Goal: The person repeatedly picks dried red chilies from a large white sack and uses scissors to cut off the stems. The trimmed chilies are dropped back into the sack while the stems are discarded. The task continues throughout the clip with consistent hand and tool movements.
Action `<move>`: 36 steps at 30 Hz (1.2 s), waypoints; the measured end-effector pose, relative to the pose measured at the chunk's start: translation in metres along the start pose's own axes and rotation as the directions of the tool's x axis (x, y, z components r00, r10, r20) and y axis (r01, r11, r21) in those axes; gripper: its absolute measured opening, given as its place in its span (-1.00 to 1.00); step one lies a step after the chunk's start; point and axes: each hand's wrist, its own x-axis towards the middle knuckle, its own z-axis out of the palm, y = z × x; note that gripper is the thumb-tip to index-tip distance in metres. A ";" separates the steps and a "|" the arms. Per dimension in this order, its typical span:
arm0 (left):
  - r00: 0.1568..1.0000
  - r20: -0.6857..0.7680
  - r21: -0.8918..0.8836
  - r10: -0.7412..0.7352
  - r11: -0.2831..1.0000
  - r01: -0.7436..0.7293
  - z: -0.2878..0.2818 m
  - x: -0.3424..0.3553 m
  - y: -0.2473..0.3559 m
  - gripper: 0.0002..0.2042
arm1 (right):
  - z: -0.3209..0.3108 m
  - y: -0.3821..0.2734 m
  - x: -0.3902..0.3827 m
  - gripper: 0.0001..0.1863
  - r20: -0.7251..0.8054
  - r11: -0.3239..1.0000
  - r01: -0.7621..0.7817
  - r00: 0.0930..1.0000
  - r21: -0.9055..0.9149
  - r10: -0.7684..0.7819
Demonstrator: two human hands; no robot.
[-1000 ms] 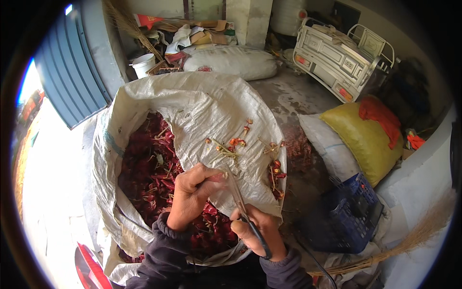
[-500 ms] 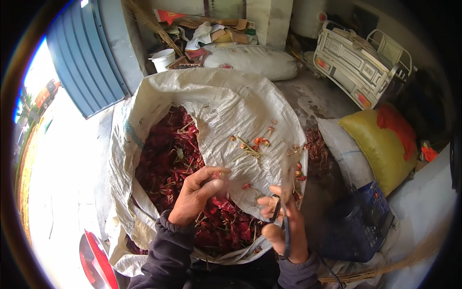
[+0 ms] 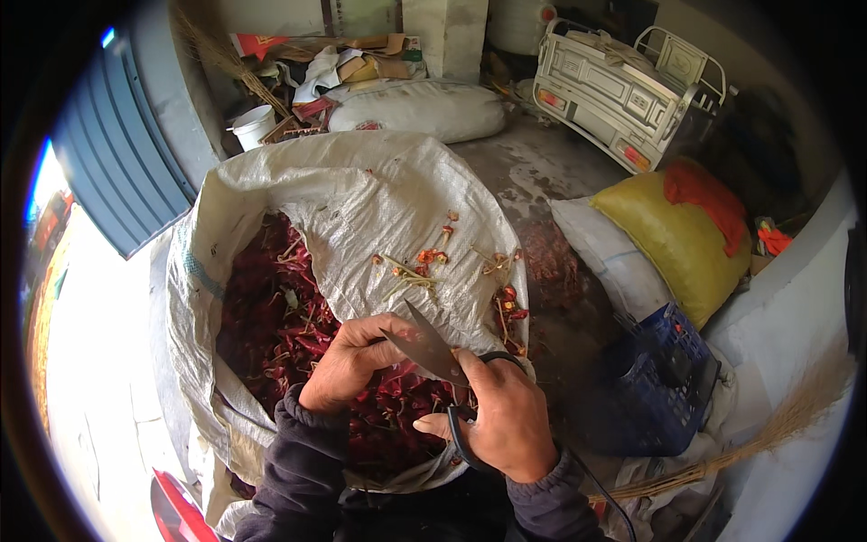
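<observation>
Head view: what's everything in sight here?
Open woven sack: one, white, centre
Chillies: many, dark red, inside it
Loose chilli tops: several, orange, on it
Metal scissors: one, black-handled, right hand
Plastic crate: one, blue, right
Filled sacks: three, white and yellow, back and right
Cloth: one, red, on yellow sack
Vehicle bed: one, cream, back right
Ribbed door: one, blue, left
Straw brooms: two, tan, lower right, back left
Left hand and right hand: two, bare, centre

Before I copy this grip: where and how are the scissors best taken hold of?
The scissors are likely best gripped by the black handle loops, from the picture's lower right, as the right hand does: the spread blades point up-left toward the left hand, away from that side.
</observation>
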 end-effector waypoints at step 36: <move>0.762 -0.425 0.876 0.488 0.010 0.482 -0.186 -0.031 -0.037 -0.82 | 0.066 0.038 -0.036 -0.19 0.043 0.829 -0.250 0.964 0.501 0.264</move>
